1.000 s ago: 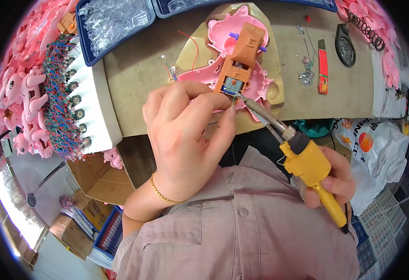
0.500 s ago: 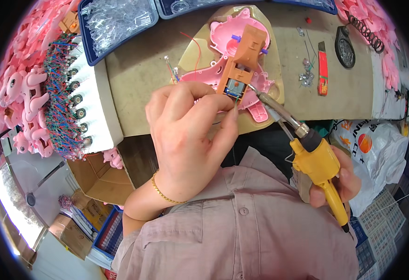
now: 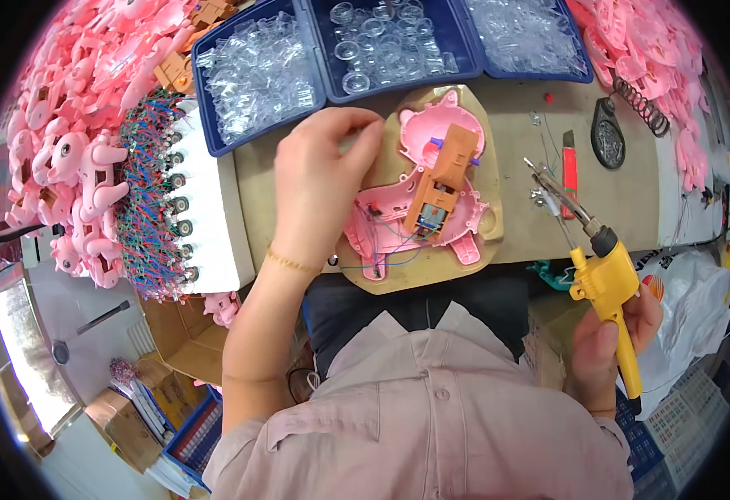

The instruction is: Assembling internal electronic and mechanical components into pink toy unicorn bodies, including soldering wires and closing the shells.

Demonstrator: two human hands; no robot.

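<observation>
A yellow soldering gun (image 3: pixel 608 279), its metal tip pointing up and left over the bench, is gripped in my right hand (image 3: pixel 611 337). My left hand (image 3: pixel 319 171) hovers at the left edge of the tan fixture board (image 3: pixel 415 277), thumb and fingers drawn together; what is between them is hidden. On the board lies an open pink toy shell half (image 3: pixel 388 218). An orange-brown gearbox (image 3: pixel 444 179) with purple axle ends rests in it, a small motor (image 3: pixel 432 218) exposed at its lower end. Thin green and blue wires (image 3: pixel 394 250) run from the motor across the shell.
Blue trays (image 3: pixel 325 90) of clear plastic parts line the back. Pink toy bodies (image 3: pixel 69 158) and bundled wires (image 3: pixel 150 196) stand left. A red utility knife (image 3: pixel 569 175), solder scraps (image 3: pixel 540 196), a black oval tool (image 3: pixel 608 133) and a coiled cord (image 3: pixel 642 108) lie right.
My left hand has left the motor and moved up and left, off the gearbox. The soldering gun's tip has drawn away to the right. The view has shifted, showing more of the trays.
</observation>
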